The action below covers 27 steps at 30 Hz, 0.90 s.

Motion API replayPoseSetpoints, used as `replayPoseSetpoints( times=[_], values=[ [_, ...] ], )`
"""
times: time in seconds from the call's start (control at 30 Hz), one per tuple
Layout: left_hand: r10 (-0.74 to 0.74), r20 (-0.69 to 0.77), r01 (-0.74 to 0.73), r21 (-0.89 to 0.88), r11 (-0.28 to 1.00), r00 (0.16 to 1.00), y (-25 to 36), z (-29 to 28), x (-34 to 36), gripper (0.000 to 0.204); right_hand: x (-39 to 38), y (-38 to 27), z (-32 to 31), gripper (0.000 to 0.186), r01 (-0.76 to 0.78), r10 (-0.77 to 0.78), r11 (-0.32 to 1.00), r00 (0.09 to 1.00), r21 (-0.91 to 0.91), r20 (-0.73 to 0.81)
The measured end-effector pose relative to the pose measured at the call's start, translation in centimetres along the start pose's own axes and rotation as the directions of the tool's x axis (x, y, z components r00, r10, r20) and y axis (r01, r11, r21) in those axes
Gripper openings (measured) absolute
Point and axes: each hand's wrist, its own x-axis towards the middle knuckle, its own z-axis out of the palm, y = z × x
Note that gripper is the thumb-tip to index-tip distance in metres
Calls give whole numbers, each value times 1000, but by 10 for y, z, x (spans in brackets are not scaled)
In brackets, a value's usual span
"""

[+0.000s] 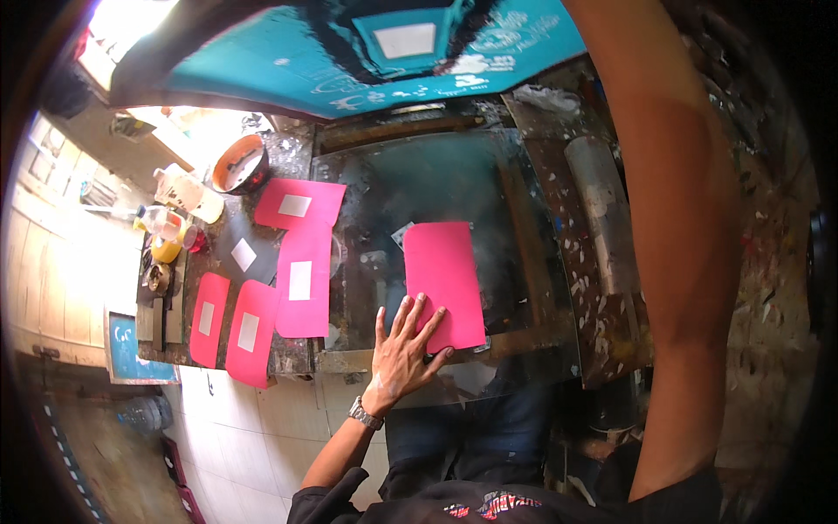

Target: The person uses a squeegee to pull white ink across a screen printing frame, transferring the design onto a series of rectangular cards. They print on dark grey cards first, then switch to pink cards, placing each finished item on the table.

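Note:
On the glass-topped work surface [375, 175] lies a plain pink sheet [445, 279] with rounded corners on its left side. My left hand [404, 349], with a metal watch on the wrist, rests over the sheet's lower left edge, fingers spread and holding nothing. Above the far side tilts a raised teal screen-printing frame [288, 61] with pale markings and a dark-bordered light rectangle. My right arm [681, 227] reaches up along the right and passes out of the top of the picture, so its hand is out of sight.
At the left lie several pink sheets [319, 314] bearing white rectangles. Behind them stand an orange-brown bowl [242, 164], a whitish plastic container [189, 194] and small bottles. A grey cylinder [602, 218] lies on the paint-spotted board at right. Tiled floor [236, 428] shows lower left.

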Motion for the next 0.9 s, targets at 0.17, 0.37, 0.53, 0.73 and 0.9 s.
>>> replayPoseSetpoints(
  times=[0.17,0.37,0.53,0.73,0.9],
  values=[
    [-43,-154,22,-131,991,987,2,-11,-15,79,-74,-73,-27,59,-313,326,945,908,-92,264],
    [-687,-323,-297,-941,161,651,33,-95,-26,82,-256,-70,31,40,144,-119,976,981,-165,152],
    [-807,99,160,-987,-5,582,15,-24,-81,51,-331,-34,93,25,-168,-6,971,697,171,717],
    [-831,12,323,-924,203,556,25,-12,-82,44,-345,11,178,17,174,-128,976,944,-128,305],
    [-819,231,450,-892,37,525,13,-32,-90,45,-337,-3,144,34,-154,-13,977,649,148,761]
  ],
)
